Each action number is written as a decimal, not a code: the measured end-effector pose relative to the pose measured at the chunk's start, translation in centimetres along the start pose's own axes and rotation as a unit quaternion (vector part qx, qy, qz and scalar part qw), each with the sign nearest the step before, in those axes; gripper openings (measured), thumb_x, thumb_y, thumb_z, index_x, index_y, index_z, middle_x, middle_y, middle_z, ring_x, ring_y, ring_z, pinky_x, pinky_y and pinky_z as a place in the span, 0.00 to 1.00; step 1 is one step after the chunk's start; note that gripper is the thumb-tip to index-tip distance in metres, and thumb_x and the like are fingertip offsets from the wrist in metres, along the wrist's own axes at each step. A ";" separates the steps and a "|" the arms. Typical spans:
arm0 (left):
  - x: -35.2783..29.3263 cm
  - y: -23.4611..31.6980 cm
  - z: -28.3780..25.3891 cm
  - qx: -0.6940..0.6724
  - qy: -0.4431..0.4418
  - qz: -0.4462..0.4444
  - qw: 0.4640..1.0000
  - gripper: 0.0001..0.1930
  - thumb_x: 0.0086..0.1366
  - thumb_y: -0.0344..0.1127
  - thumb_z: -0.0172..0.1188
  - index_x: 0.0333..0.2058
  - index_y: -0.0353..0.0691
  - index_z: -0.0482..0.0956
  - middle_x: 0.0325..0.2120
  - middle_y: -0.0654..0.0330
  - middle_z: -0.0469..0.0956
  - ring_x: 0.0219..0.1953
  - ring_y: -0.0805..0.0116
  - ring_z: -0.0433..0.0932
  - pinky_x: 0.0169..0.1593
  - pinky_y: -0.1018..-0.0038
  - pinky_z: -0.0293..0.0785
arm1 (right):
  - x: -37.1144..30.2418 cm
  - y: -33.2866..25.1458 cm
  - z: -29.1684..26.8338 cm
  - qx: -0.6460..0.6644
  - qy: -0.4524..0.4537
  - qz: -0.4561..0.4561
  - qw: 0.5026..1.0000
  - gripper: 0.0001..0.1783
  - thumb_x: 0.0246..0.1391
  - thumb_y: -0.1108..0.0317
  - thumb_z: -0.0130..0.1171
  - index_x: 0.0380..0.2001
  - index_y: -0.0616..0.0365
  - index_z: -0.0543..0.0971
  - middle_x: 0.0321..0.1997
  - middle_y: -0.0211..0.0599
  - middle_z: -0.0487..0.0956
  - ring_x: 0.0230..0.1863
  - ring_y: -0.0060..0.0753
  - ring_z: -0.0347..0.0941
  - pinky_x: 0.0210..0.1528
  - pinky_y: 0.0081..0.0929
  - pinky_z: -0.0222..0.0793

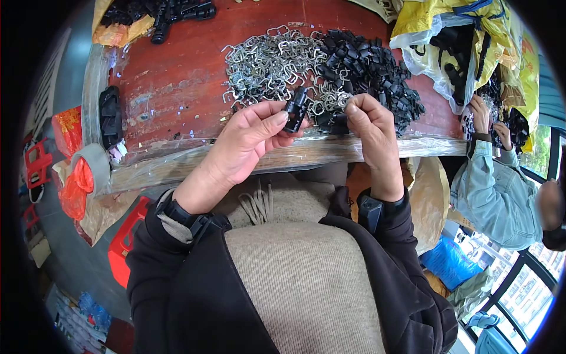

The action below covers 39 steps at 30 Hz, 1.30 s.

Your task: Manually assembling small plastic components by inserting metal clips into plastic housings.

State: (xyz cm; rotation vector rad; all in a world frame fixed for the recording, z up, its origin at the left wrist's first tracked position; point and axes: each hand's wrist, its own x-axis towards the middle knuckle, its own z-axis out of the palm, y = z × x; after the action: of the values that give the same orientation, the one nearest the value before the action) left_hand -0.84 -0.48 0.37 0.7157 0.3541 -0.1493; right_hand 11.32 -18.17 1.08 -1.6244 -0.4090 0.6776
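My left hand [250, 137] is closed around a short black plastic tubular part [296, 110], tilted, with ridges and openings along its side. To its right, my right hand [374, 128] is raised with thumb and forefinger pinched together. A bright bent metal clip [342, 99] shows at those fingertips, partly hidden by them. Just beyond my hands lies a heap of silver bent metal clips [268, 62]. Touching it on the right is a heap of small black plastic pieces [371, 71]. Both heaps rest on the worn red tabletop [171, 76].
Tape wraps the table's near edge [247, 162]. A black plastic part [110, 112] lies at the left edge; more black parts [177, 15] sit far left. Yellow and clear bags [439, 35] stand far right, near a co-worker's hands [480, 113]. A red stool [127, 242] is lower left.
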 end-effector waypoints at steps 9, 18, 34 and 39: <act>0.2 -0.4 -0.1 -0.052 -0.030 0.042 0.997 0.13 0.58 0.35 0.50 0.41 0.36 0.67 0.39 0.50 0.71 0.44 0.61 0.71 0.46 0.71 0.68 | -0.3 -0.4 1.3 0.037 -0.087 0.055 0.994 0.08 0.50 0.69 0.48 0.21 0.61 0.70 0.18 0.18 0.62 0.21 0.09 0.53 0.22 0.10 0.50; 1.5 -0.5 -0.9 -0.101 -0.080 0.061 0.990 0.13 0.59 0.34 0.50 0.41 0.35 0.69 0.38 0.57 0.72 0.43 0.68 0.70 0.49 0.70 0.66 | 0.9 -0.4 2.1 -0.053 -0.173 0.021 0.983 0.07 0.48 0.71 0.51 0.22 0.63 0.69 0.18 0.23 0.65 0.22 0.12 0.57 0.22 0.14 0.54; 0.0 -0.8 0.0 -0.118 -0.059 0.070 0.989 0.12 0.60 0.33 0.48 0.40 0.33 0.69 0.37 0.56 0.72 0.42 0.67 0.71 0.50 0.70 0.66 | -1.2 -0.7 3.4 0.023 -0.048 -0.044 0.998 0.07 0.51 0.69 0.51 0.28 0.63 0.70 0.23 0.21 0.66 0.24 0.09 0.56 0.25 0.09 0.53; -0.4 -0.7 0.2 -0.128 -0.081 0.050 0.987 0.13 0.60 0.33 0.47 0.40 0.31 0.68 0.37 0.54 0.72 0.42 0.67 0.71 0.50 0.71 0.66 | -1.5 -0.8 3.6 0.028 -0.040 -0.045 0.998 0.07 0.51 0.69 0.51 0.29 0.63 0.70 0.24 0.22 0.67 0.26 0.10 0.59 0.27 0.10 0.56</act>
State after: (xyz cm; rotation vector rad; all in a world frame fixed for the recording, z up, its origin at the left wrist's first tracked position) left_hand -1.36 -1.11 0.27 0.4618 0.1768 -0.0638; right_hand 8.01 -16.18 1.91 -1.5196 -0.5140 0.6830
